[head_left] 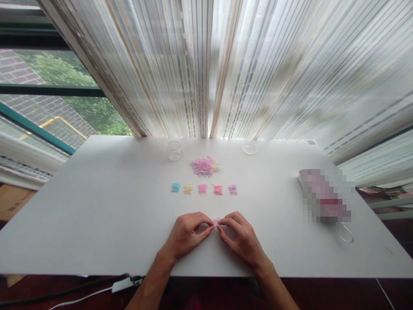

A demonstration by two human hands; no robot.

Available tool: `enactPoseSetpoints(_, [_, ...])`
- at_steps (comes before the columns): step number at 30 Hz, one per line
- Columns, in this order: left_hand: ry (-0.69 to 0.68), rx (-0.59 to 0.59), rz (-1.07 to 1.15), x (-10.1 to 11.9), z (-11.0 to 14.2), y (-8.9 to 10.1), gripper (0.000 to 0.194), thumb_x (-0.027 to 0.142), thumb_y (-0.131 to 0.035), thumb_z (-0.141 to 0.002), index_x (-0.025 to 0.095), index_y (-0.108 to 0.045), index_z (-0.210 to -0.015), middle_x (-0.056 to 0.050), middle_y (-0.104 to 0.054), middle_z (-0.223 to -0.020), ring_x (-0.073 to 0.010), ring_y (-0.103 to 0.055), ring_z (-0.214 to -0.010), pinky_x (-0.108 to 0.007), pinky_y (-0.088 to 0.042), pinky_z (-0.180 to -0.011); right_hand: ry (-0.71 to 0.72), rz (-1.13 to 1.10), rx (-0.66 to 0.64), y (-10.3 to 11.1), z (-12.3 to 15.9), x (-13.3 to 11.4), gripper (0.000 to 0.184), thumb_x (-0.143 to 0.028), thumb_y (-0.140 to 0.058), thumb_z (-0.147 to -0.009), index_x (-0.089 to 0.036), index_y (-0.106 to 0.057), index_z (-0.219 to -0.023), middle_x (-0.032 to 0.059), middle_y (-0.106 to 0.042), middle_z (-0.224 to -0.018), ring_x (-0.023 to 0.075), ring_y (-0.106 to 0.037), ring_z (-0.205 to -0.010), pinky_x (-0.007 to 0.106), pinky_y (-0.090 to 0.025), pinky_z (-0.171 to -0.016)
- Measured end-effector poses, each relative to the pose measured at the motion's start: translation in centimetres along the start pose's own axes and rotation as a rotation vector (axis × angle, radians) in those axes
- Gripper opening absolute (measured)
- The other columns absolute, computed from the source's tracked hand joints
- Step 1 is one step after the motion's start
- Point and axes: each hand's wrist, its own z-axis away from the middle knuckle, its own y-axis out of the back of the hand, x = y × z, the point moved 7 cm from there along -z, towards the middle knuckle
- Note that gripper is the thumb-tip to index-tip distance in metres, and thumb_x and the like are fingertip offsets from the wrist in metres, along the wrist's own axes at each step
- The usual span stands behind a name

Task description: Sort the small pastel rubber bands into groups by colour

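Observation:
Near the front middle of the table, my left hand (191, 234) and my right hand (240, 237) meet fingertip to fingertip. Each thumb and forefinger is pinched at a few small, thin pink pieces (216, 221); their exact kind is too small to make out. Beyond the hands lies a row of small, neat bunches of similar thin pieces: turquoise (176, 187), pale yellow (188, 188), pink (202, 189), coral (218, 190) and lilac (232, 190). Behind that row is a loose, mixed pile (205, 166) of such pieces, mostly pink.
A clear round container (174, 150) stands at the back left of the pile, and a clear round lid (249, 148) lies at the back right. On the right side of the white table (106, 215) is a blurred pinkish pouch (324, 193) with a strap loop (345, 232). Striped curtains (206, 69) hang behind.

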Motion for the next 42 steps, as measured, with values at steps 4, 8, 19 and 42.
enactPoseSetpoints(4, [0.001, -0.006, 0.016, 0.0, 0.0, 0.0, 0.007, 0.022, -0.067, -0.092, 0.02, -0.073, -0.092, -0.003, -0.075, -0.086, -0.013, -0.066, -0.07, -0.022, -0.049, -0.064, 0.001, -0.002, -0.002, -0.1, 0.2, 0.1, 0.011, -0.019, -0.063, -0.094, -0.023, -0.068, -0.104, 0.0053, -0.065, -0.089, 0.0199, -0.064, -0.082, 0.034, -0.057, -0.072])
enactPoseSetpoints(8, [0.017, -0.014, 0.041, -0.3, 0.2, -0.1, 0.01, 0.025, -0.066, -0.093, 0.019, -0.074, -0.093, -0.003, -0.075, -0.084, -0.011, -0.059, -0.061, -0.021, -0.047, -0.059, 0.01, -0.004, 0.004, -0.1, 0.2, 0.0, 0.01, -0.018, -0.062, -0.095, -0.023, -0.069, -0.1, 0.005, -0.064, -0.087, 0.0194, -0.064, -0.08, 0.032, -0.057, -0.071])
enactPoseSetpoints(19, [0.048, 0.003, 0.056, -0.8, 0.3, -0.2, 0.009, 0.023, -0.068, -0.091, 0.02, -0.076, -0.092, -0.003, -0.077, -0.083, -0.0123, -0.063, -0.065, -0.021, -0.048, -0.061, 0.038, -0.011, 0.011, 0.0, 0.3, -0.2, 0.021, -0.018, -0.063, -0.094, -0.024, -0.067, -0.114, 0.0054, -0.066, -0.09, 0.0199, -0.065, -0.082, 0.033, -0.058, -0.072])
enactPoseSetpoints(42, [0.101, 0.038, 0.068, -1.0, 0.3, 0.0, 0.009, 0.022, -0.065, -0.091, 0.019, -0.073, -0.093, -0.001, -0.072, -0.083, -0.0105, -0.052, -0.061, -0.02, -0.044, -0.057, 0.023, 0.011, 0.074, 0.3, 0.2, 0.2, 0.013, -0.017, -0.061, -0.096, -0.023, -0.07, -0.103, 0.0047, -0.065, -0.086, 0.0189, -0.065, -0.079, 0.032, -0.057, -0.07])
